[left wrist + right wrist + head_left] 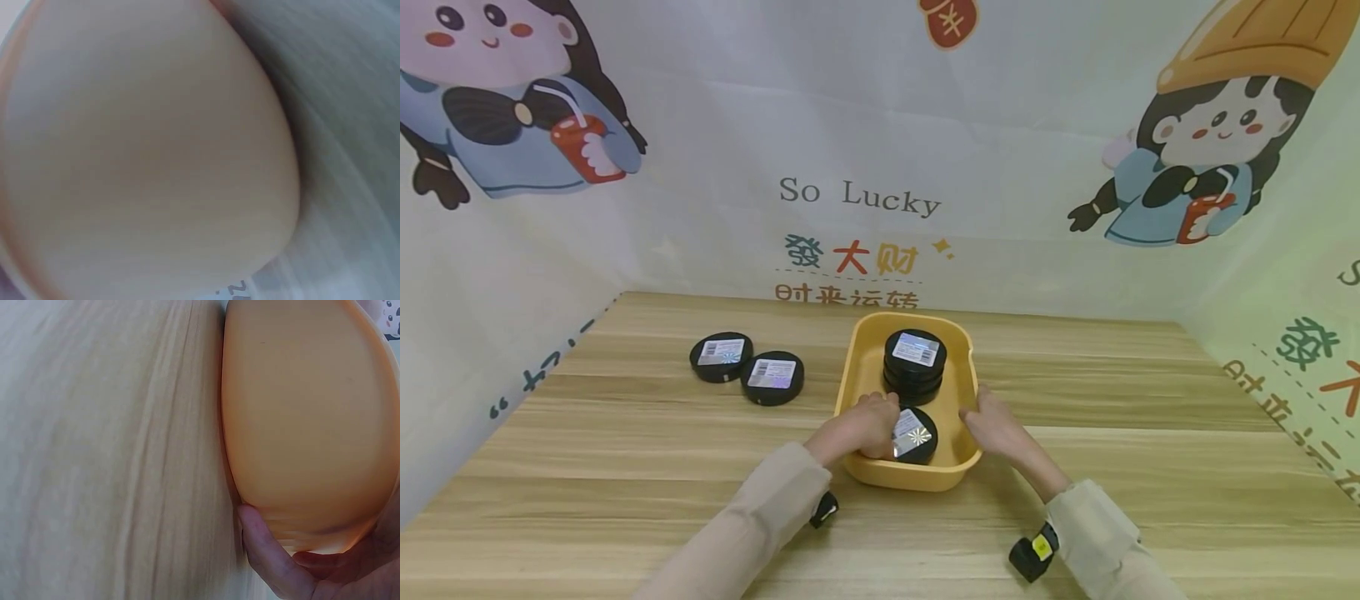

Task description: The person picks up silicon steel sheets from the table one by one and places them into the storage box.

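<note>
A yellow plastic basin (847, 392) stands on the wooden table. Inside it, toward the far end, is a stack of flat round black cases (913, 375), the top one with a silver label. At the near end lies another flat round black case (917, 437), also labelled. My left hand (874, 423) reaches over the basin's left rim and holds that near case by its left edge; its fingertips are partly hidden. My right hand (992, 421) grips the basin's right side, thumb over the rim. In the right wrist view, its fingers (262, 544) press against the basin's outer wall.
Two more round black cases, one farther left (721, 357) and one nearer the basin (772, 377), lie side by side left of the basin. A printed cloth (865, 117) hangs behind the table and along both sides. The basin's wall (150, 156) fills most of the left wrist view.
</note>
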{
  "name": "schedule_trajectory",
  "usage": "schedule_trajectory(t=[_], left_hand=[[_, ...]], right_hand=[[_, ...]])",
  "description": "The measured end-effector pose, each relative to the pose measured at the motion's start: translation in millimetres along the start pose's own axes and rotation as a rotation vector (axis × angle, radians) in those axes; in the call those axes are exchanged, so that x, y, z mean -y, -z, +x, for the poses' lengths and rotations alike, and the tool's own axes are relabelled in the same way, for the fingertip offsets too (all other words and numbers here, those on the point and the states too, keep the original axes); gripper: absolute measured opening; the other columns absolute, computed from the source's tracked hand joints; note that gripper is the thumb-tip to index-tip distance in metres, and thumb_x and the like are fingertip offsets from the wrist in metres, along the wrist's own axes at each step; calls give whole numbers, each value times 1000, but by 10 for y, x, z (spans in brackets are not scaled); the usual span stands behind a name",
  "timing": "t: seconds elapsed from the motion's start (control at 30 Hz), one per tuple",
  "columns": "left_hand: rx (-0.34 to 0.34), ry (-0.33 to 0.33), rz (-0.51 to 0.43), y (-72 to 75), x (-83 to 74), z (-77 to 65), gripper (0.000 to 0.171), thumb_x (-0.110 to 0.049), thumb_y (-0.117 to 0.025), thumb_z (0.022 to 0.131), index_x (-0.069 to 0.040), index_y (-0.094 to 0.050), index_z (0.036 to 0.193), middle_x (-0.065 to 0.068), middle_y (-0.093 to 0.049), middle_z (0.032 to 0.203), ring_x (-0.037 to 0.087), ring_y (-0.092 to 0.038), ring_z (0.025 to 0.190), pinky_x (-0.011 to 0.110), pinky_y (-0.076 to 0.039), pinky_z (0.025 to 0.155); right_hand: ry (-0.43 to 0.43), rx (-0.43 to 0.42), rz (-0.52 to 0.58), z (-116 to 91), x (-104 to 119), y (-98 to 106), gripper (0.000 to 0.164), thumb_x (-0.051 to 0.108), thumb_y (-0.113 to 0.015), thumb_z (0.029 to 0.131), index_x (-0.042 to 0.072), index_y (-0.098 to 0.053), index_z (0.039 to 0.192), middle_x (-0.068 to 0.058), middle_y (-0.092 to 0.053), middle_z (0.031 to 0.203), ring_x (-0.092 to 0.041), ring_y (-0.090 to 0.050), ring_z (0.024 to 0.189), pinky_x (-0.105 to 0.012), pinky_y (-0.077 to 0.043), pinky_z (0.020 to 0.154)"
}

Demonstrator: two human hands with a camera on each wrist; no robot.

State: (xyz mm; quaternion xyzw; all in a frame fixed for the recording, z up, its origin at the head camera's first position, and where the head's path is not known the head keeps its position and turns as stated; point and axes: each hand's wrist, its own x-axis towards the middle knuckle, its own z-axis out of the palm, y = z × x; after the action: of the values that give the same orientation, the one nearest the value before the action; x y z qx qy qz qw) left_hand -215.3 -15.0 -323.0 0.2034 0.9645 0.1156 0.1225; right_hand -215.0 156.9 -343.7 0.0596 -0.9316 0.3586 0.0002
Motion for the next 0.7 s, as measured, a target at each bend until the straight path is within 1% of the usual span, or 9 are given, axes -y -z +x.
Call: schedule_trajectory(t=[0.07,0.2,0.27,0.33,0.43,0.53,0.6,0.7], left_hand=[[-1,-21,-6,18,5,-21,52,-12,-76,66,4,-47,106,16,-51,94,30,-46,92,38,-39,82],[-1,-54,-25,78,31,-55,67,-24,-78,66,3,-44,118,20,-51,105,33,-45,101,41,-39,86],[-15,-84,-71,118,55,-67,72,-27,-77,66,3,-42,122,22,-50,113,35,-44,108,42,-38,90],[-39,-137,-123,159,92,-78,70,-27,-76,68,4,-43,122,22,-49,117,35,-42,111,42,-36,92],[-123,-246,-200,205,170,-86,59,-22,-72,73,6,-47,119,22,-51,116,34,-45,110,41,-36,93],[-242,-334,-271,214,272,-100,50,-18,-68,76,7,-49,115,21,-54,109,32,-49,102,40,-40,88],[-318,-356,-345,206,340,-121,47,-16,-67,78,7,-48,115,20,-54,107,31,-50,99,39,-42,85],[-423,-344,-438,205,447,-169,44,-15,-64,80,6,-48,116,18,-55,108,30,-52,99,39,-45,82]], right_hand=[[3,-2,0,-2,0,1,36,3,-44,80,-19,-40,109,-25,-55,89,-33,-54,82,-42,-46,73],[0,0,8,-1,-6,3,35,3,-44,80,-19,-40,108,-25,-55,89,-32,-54,81,-41,-47,73],[-7,4,11,-3,-11,1,35,3,-44,80,-18,-41,108,-25,-55,89,-32,-54,81,-41,-47,73],[-10,10,13,-5,-14,1,35,3,-43,80,-18,-41,108,-25,-54,90,-32,-54,82,-41,-47,73],[-9,19,17,-7,-11,4,34,3,-43,81,-18,-41,108,-25,-54,90,-31,-54,82,-41,-47,73],[-5,28,22,-9,-3,7,34,3,-42,81,-18,-41,108,-25,-54,90,-31,-55,81,-41,-47,72],[-11,29,16,-11,0,7,35,3,-42,82,-18,-41,109,-25,-54,91,-32,-55,82,-41,-47,72],[-13,26,7,-11,3,6,36,3,-42,82,-18,-40,110,-26,-54,92,-33,-55,83,-41,-47,73]])
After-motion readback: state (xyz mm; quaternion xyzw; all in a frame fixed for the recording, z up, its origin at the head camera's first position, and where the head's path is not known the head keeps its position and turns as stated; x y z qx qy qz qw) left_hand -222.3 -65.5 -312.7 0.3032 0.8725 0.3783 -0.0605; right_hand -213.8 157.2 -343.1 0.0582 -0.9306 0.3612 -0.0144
